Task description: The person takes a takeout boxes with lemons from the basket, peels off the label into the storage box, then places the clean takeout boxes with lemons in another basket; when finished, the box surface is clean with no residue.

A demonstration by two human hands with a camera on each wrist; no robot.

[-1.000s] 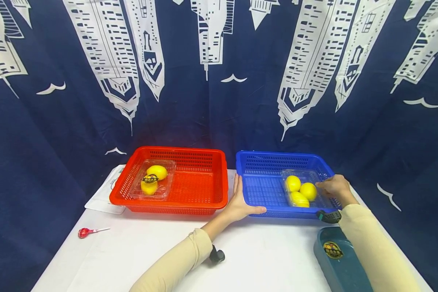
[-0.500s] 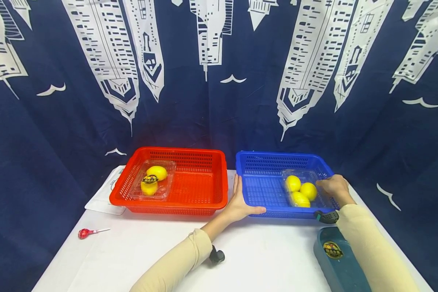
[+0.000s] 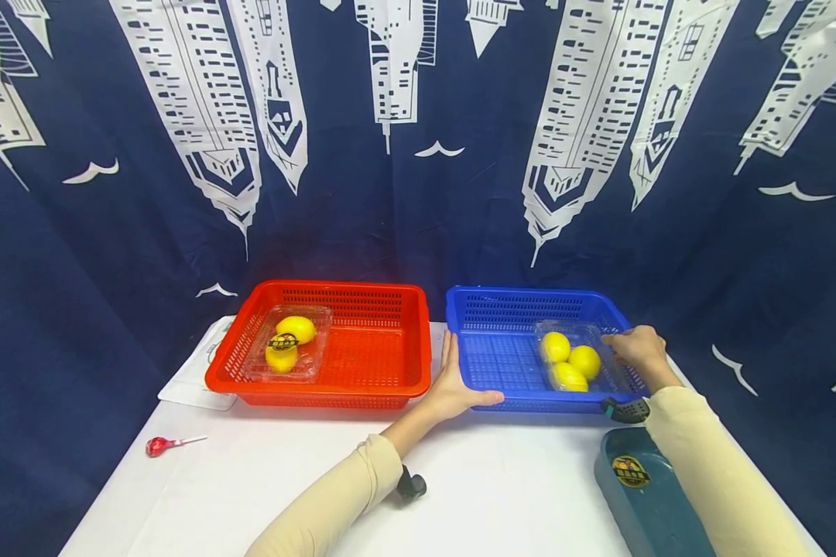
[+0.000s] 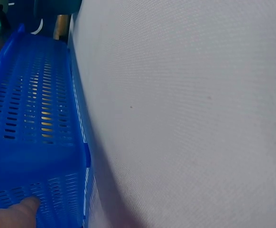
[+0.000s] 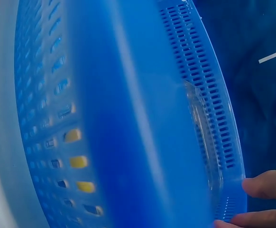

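Head view shifted slightly; left grip (image 3: 453, 389) spread wide against blue basket (image 3: 495, 363), right grip (image 3: 641, 352) holding its rim (image 5: 236, 156).

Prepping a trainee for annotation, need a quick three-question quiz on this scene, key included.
1. How many yellow fruits show in the blue basket?
2. True or false: the lollipop lies inside the red basket.
3. The left hand has its thumb against: A) the lollipop; B) the blue basket; C) the red basket.

Key:
1. Three.
2. False; the lollipop lies on the table.
3. B.
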